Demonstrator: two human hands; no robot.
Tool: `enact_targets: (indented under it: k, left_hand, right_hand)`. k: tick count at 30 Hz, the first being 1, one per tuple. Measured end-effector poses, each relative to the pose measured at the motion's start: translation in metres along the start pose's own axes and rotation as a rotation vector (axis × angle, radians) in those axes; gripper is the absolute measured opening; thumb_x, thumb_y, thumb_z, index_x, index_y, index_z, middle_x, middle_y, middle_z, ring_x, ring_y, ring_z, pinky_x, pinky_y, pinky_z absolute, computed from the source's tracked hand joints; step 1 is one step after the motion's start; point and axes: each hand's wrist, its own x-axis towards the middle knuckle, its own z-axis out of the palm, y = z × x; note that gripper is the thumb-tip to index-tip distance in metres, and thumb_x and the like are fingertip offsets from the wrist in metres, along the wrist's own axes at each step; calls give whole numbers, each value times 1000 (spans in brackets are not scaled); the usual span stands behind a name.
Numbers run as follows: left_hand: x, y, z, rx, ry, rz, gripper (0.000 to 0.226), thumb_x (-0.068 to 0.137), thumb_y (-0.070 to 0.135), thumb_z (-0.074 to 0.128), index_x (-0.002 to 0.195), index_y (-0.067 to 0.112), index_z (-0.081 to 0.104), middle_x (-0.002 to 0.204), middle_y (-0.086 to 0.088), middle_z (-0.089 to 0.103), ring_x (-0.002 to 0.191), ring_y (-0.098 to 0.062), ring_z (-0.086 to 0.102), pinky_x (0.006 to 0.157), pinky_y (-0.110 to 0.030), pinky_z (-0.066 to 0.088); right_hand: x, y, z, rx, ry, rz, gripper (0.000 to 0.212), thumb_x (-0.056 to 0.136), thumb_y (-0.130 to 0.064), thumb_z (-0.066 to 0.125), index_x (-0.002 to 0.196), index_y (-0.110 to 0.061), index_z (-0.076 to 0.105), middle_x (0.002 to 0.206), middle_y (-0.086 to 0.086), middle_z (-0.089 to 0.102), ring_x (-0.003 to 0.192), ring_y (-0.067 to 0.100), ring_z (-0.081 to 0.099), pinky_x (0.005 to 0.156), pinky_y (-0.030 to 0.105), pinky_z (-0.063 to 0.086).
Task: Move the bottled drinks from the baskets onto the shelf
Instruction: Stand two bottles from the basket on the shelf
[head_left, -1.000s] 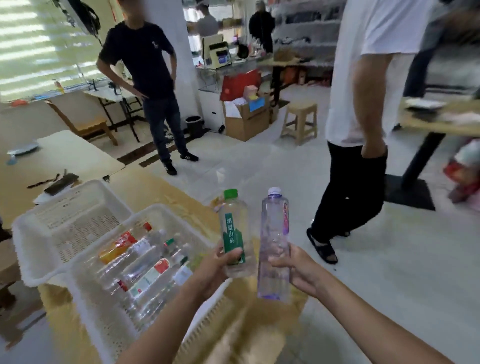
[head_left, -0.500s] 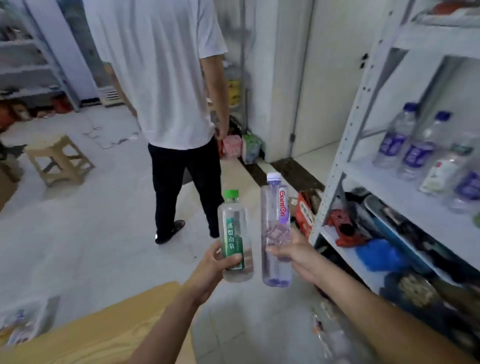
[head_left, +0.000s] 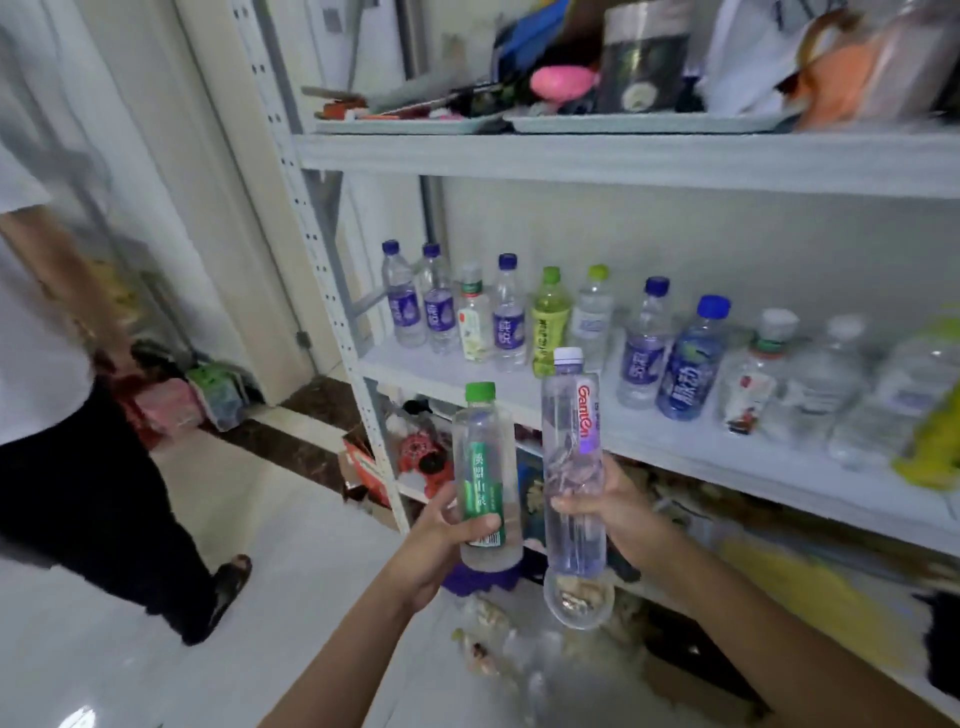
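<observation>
My left hand (head_left: 441, 540) grips a clear bottle with a green cap and green label (head_left: 483, 467), held upright. Beside it my right hand (head_left: 613, 506) grips a taller clear bottle with a white cap and red lettering (head_left: 571, 457). Both bottles are in the air in front of the white metal shelf (head_left: 571, 415), below its middle board. Several bottled drinks (head_left: 509, 317) with blue, green and white caps stand in a row on that board. The baskets are out of view.
A person in a white shirt and dark trousers (head_left: 67, 415) stands close on the left. The upper board carries trays with clutter (head_left: 597, 78). Mixed items fill the lower shelf (head_left: 779, 571) and lie on the floor at the shelf's foot.
The view has swung from the table with the baskets round to the shelf, which is now close and straight ahead. Both hands still hold the same two bottles, now nearer the middle board.
</observation>
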Motion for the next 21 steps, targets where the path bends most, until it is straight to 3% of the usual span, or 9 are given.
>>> enact_targets:
  k: [3, 7, 10, 13, 16, 21]
  left_hand:
    - [24, -12, 58, 13, -80, -24, 64, 68, 2, 74, 127, 3, 51, 116, -20, 66, 100, -31, 66, 78, -35, 56]
    - [49, -28, 130, 75, -193, -43, 70, 63, 11, 81, 126, 5, 52, 120, -21, 64, 108, -36, 62, 91, -43, 51]
    - [63, -40, 179, 102, -252, -67, 73, 56, 15, 84, 123, 7, 54, 113, -16, 67, 101, -31, 65, 82, -39, 53]
    - [75, -50, 224, 107, -326, -82, 63, 63, 5, 79, 122, 4, 53, 109, -14, 68, 99, -27, 66, 77, -34, 54]
    - [86, -59, 260, 124, -407, -93, 61, 65, 1, 76, 122, 1, 53, 114, -18, 67, 103, -30, 65, 85, -39, 53]
    - [102, -77, 305, 150, -517, -134, 65, 62, -4, 79, 121, 0, 51, 114, -18, 66, 102, -30, 65, 84, -38, 54]
  right_hand:
    - [-18, -6, -62, -3, 92, -15, 54, 65, 19, 73, 103, -11, 50, 99, 5, 62, 89, 14, 61, 71, 21, 52]
    - [-46, -10, -137, 9, 188, -13, 73, 50, -1, 81, 115, -10, 49, 105, 10, 64, 99, 25, 63, 76, 33, 52]
    - [-67, -10, -188, 53, 259, -42, 65, 62, 15, 76, 116, -11, 50, 105, 14, 66, 100, 27, 64, 81, 40, 53]
    - [-85, -12, -226, 84, 357, -65, 61, 65, 21, 71, 111, -13, 51, 99, 13, 66, 94, 27, 64, 83, 44, 53]
    - [-101, -14, -257, 107, 439, -96, 59, 64, 24, 69, 106, -13, 49, 86, 6, 67, 83, 21, 65, 70, 34, 56]
    - [-133, -16, -291, 117, 621, -144, 58, 68, 24, 66, 111, -10, 46, 89, 4, 61, 80, 17, 60, 55, 18, 53]
